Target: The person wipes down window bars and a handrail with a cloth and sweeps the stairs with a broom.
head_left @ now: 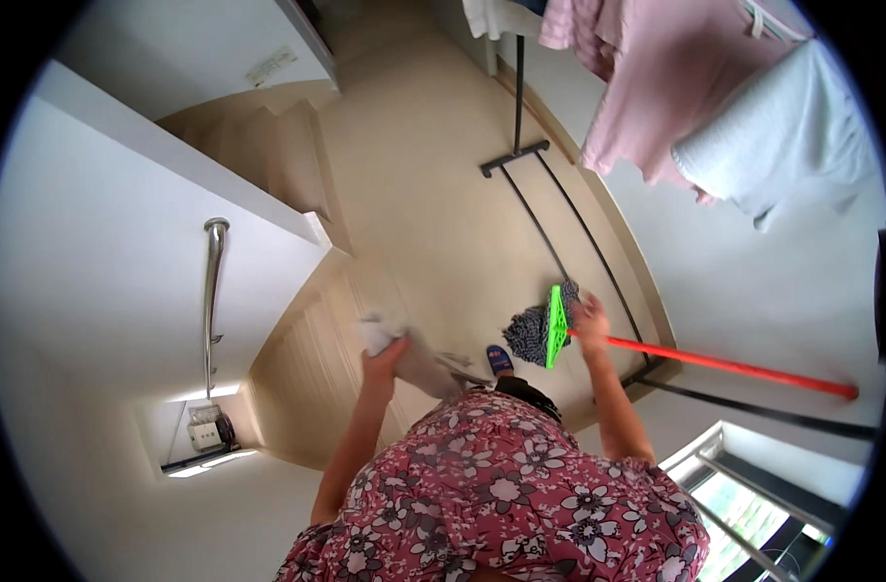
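My left hand [384, 361] is closed on a pale grey cloth [425, 363], which hangs in front of my body and is smeared by motion at its far end. To the right, my right hand [590, 324] grips a mop [556, 328] at the neck, close to its head. The mop has a bright green frame, and dark grey strands [528, 336] stick out on both sides of it. Its red handle [734, 364] points away to the right. One foot in a dark slipper [499, 360] shows below the mop head.
Steps [312, 354] lie at the left, beside a wall with a metal handrail [213, 301]. A black clothes rack [515, 158] stands along the right wall. Pink garments [656, 87] and a light grey cloth [782, 136] hang from above. A window [753, 504] is at the lower right.
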The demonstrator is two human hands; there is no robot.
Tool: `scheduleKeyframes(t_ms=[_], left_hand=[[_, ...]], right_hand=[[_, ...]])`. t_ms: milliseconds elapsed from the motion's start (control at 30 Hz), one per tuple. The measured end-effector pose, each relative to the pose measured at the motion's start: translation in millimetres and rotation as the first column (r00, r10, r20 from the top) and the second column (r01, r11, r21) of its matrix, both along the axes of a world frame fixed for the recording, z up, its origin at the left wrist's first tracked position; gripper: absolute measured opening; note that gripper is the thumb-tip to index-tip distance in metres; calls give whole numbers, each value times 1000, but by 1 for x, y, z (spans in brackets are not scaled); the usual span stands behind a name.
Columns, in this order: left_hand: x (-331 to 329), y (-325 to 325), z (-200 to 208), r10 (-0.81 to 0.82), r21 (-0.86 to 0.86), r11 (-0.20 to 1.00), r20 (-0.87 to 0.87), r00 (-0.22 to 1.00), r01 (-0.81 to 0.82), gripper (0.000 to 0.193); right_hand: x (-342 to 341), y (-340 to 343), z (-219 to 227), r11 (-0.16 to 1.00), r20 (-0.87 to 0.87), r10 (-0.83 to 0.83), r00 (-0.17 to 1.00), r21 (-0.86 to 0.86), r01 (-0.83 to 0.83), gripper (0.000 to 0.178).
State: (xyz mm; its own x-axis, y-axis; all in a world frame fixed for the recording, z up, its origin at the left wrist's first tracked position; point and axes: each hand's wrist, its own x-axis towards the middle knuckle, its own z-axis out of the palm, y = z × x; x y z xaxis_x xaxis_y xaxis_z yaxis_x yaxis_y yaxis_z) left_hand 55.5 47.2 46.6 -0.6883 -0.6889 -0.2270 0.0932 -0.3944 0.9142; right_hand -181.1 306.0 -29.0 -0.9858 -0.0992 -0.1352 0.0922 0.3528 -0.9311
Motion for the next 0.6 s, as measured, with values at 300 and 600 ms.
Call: scheduleKeyframes(t_ms=[300, 600], left_hand=[[32, 91, 0, 473, 564, 770, -189, 861, -299, 31], [1, 130, 21, 462, 519, 784, -120, 879, -341, 29]], right_hand=[[-102, 347, 33, 266, 395, -840, 373, -299, 916, 74], [-184, 468, 7, 296, 310, -806, 503, -525, 798, 57]])
